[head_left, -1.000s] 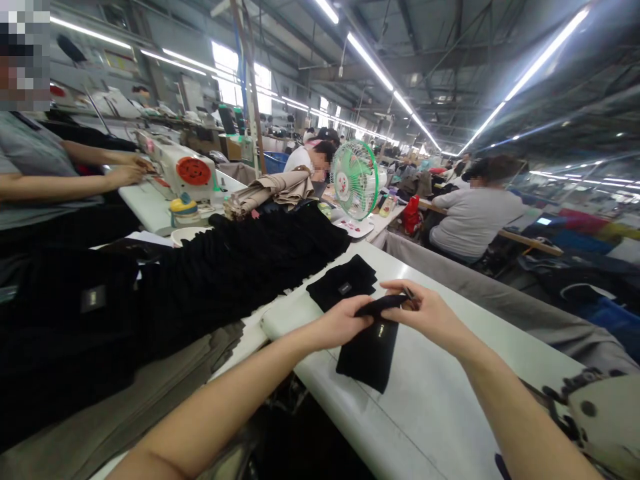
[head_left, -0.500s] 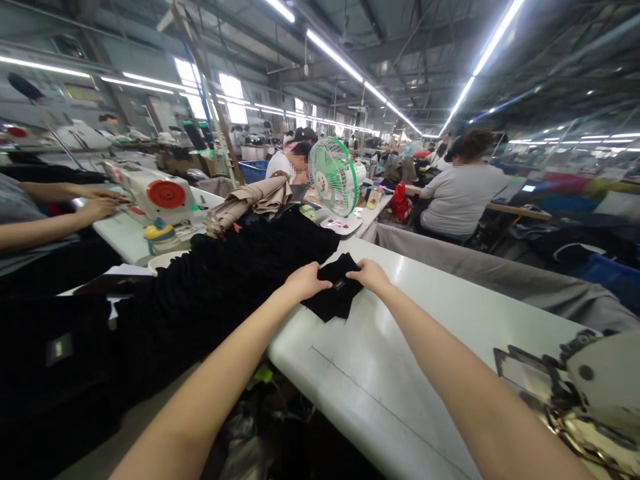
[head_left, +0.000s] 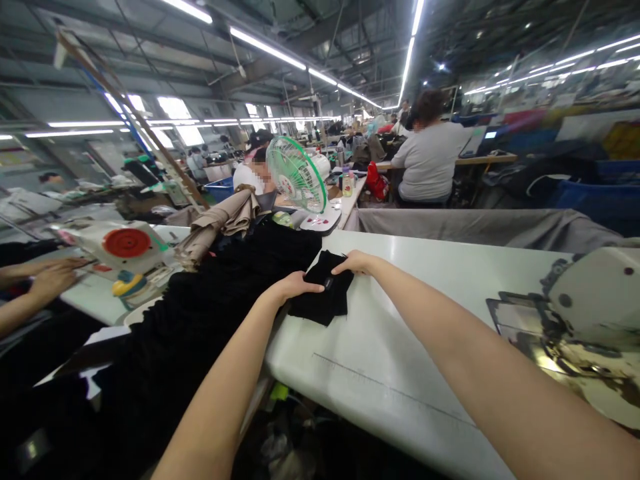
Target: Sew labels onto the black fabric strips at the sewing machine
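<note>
A small black fabric piece (head_left: 327, 308) with a little label on it is stretched between my two hands over the left end of the white table (head_left: 400, 293). My left hand (head_left: 291, 287) pinches its left side, thumb on top close to the label. On the upper right edge, my right hand (head_left: 356, 262) grips the same piece between thumb and fingers. The fingers under the cloth are hidden. Just left of my hands lies a long heap of black garments (head_left: 210, 293).
A sewing machine (head_left: 595, 313) stands at the table's right. Beyond the cloth are a green-rimmed fan (head_left: 297, 175) and rolled beige fabric (head_left: 220, 220). At left, a co-worker's hands (head_left: 53, 280) are near another sewing machine (head_left: 115, 243). A seated person (head_left: 430, 157) faces away at the back.
The view has swung right and tilted slightly. Both hands still hold the black fabric piece, which now sits at a different slant, its label turned more upright.
</note>
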The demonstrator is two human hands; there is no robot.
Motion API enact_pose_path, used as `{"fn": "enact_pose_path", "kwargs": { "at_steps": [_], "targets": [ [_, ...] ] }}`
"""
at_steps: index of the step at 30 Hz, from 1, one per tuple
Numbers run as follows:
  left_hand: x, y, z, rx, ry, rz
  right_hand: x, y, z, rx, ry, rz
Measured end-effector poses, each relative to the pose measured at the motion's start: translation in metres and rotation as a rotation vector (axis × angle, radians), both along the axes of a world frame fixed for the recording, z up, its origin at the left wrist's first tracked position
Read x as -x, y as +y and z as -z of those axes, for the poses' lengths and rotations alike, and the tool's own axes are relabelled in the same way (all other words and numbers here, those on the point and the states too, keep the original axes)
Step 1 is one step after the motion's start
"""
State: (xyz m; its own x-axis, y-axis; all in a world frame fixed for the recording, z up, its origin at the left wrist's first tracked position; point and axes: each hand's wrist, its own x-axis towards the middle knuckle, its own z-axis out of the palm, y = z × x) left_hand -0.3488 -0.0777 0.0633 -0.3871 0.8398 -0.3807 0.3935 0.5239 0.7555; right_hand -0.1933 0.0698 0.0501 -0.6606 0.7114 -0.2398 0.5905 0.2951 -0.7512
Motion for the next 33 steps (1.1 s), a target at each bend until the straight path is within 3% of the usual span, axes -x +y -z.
{"fn": "enact_pose_path", "kwargs": {
  "at_steps": [5,10,14,18,23,25,29,33],
  "targets": [
    [-0.011,0.002,-0.004,-0.201,-0.292,-0.054,-0.011,-0.005,-0.027,-0.044,0.178,-0.049],
    [-0.040,-0.009,0.000,-0.469,-0.596,-0.226,-0.036,-0.030,-0.059,-0.339,0.462,0.091],
    [-0.068,-0.025,0.001,-0.566,-1.094,-0.410,-0.078,-0.075,-0.057,-0.519,0.591,0.151],
    [-0.096,-0.038,0.004,-0.586,-1.295,-0.444,-0.113,-0.113,-0.045,-0.538,0.555,0.053],
    [-0.134,-0.050,0.021,-0.877,-1.191,-0.513,-0.129,-0.148,-0.045,-0.425,0.259,0.058],
    [-0.147,-0.055,0.031,-0.950,-1.179,-0.534,-0.131,-0.160,-0.046,-0.467,0.187,0.069],
    [-0.166,-0.069,0.048,-0.861,-1.431,-0.502,-0.138,-0.174,-0.048,-0.566,0.187,0.006],
    [-0.179,-0.079,0.061,-0.855,-1.624,-0.384,-0.151,-0.168,-0.059,-0.415,0.128,-0.122]
  ]
}}
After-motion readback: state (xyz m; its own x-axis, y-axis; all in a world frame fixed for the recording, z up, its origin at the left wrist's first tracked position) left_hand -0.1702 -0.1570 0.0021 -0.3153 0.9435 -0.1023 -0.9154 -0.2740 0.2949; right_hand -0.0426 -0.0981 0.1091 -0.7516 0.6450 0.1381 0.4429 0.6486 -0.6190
